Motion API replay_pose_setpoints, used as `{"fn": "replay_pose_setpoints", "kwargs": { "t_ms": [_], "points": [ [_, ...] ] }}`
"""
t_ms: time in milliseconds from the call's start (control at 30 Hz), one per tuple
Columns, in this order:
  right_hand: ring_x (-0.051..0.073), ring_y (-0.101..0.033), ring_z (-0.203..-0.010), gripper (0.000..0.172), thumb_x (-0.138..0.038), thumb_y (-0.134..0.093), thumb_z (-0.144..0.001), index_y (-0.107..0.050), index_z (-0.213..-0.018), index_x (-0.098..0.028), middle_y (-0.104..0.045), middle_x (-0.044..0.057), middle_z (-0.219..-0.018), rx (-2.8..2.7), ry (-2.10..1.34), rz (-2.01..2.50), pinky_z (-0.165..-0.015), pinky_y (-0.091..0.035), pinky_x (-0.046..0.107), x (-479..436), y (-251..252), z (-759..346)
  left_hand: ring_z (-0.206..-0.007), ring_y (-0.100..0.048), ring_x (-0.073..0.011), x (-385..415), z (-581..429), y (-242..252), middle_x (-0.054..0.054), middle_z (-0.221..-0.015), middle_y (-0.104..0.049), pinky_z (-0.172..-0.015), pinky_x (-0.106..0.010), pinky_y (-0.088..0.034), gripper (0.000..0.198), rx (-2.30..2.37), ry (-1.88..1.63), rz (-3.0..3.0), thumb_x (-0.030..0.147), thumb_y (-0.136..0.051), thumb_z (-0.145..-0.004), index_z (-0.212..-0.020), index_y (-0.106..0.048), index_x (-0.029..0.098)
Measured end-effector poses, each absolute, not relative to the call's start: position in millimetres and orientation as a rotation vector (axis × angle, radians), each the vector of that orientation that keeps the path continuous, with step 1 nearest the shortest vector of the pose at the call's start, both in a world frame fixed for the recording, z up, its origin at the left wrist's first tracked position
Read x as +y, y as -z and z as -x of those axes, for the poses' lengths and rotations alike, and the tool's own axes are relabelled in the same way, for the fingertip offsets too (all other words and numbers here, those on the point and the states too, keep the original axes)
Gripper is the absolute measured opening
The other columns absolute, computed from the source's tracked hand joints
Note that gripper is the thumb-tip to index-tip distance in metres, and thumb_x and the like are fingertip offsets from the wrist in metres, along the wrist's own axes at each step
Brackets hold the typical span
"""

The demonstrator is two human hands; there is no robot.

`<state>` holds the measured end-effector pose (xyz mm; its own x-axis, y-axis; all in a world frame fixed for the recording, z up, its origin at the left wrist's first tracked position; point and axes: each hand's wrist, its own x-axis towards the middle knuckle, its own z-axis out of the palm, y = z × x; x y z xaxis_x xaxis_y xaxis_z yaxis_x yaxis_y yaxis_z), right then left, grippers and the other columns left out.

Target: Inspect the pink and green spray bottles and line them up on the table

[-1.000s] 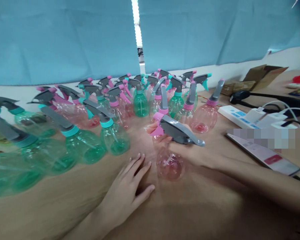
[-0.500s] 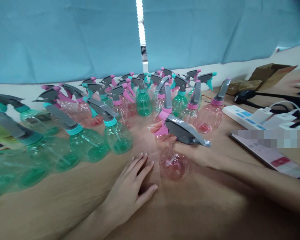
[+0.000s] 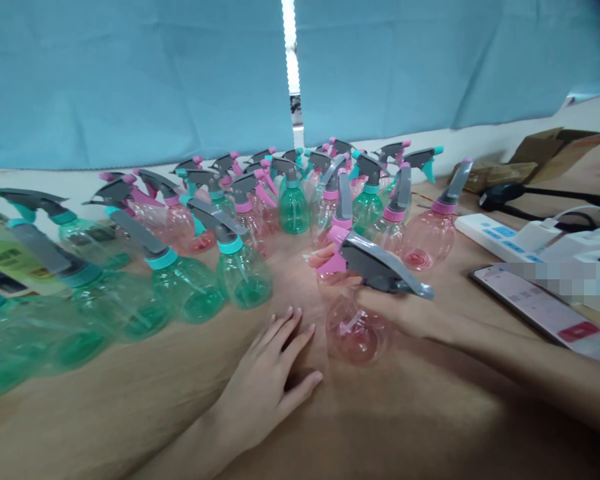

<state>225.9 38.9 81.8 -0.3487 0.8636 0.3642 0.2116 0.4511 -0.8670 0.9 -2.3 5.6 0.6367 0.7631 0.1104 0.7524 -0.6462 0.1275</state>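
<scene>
My right hand [image 3: 405, 310] is wrapped round the neck of a clear pink spray bottle [image 3: 355, 327] with a grey trigger head [image 3: 380, 270] and a pink nozzle. The bottle stands on the brown table [image 3: 130, 413] just right of centre. My left hand [image 3: 270, 380] lies flat on the table beside the bottle's base, fingers stretched out and holding nothing. Behind both hands stand several more spray bottles, green ones [image 3: 243, 270] to the left and pink ones [image 3: 430, 230] toward the back right.
A white power strip [image 3: 500, 233] with plugs and cables lies at the right. A phone [image 3: 545, 310] lies in front of it. A cardboard box [image 3: 555, 150] sits at the back right. Blue curtains [image 3: 130, 73] hang behind the table.
The whole scene has slid slightly to the right in view as my head turned. My right hand still grips the pink bottle and my left hand stays flat on the table.
</scene>
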Motion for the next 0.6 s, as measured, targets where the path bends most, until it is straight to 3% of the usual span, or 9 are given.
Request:
{"fn": "replay_pose_setpoints", "kwargs": {
  "t_ms": [200,400,600],
  "points": [
    [0.011,-0.047,-0.061,0.025,-0.008,-0.046,-0.060,-0.049,-0.080,-0.023,-0.048,-0.005,-0.070,-1.827,-0.921,0.798,-0.060,-0.044,0.027,44,-72,-228,-0.138,-0.030,-0.0295,-2,-1,-6,-0.010,-0.152,-0.031,-0.109,-0.048,-0.030,0.055,1.282,-0.276,-2.763,0.048,-0.049,-0.095,-0.141,-0.042,0.020],
    [0.013,-0.048,-0.060,0.022,-0.010,-0.049,-0.064,-0.055,-0.081,-0.023,-0.048,-0.004,-0.065,-1.819,-0.948,0.827,-0.057,-0.046,0.028,45,-71,-228,-0.138,-0.029,-0.0305,-2,-1,-7,-0.012,-0.152,-0.032,-0.108,-0.050,-0.031,0.056,1.273,-0.271,-2.761,0.049,-0.049,-0.095,-0.141,-0.041,0.019],
    [0.016,-0.056,-0.067,0.026,-0.008,-0.052,-0.064,-0.060,-0.082,-0.026,-0.055,-0.003,-0.068,-1.816,-0.942,0.870,-0.064,-0.051,0.030,46,-65,-230,-0.138,-0.030,-0.0308,-2,-1,-8,-0.011,-0.152,-0.032,-0.108,-0.050,-0.031,0.055,1.280,-0.261,-2.763,0.048,-0.048,-0.096,-0.141,-0.042,0.018]
  ]
}}
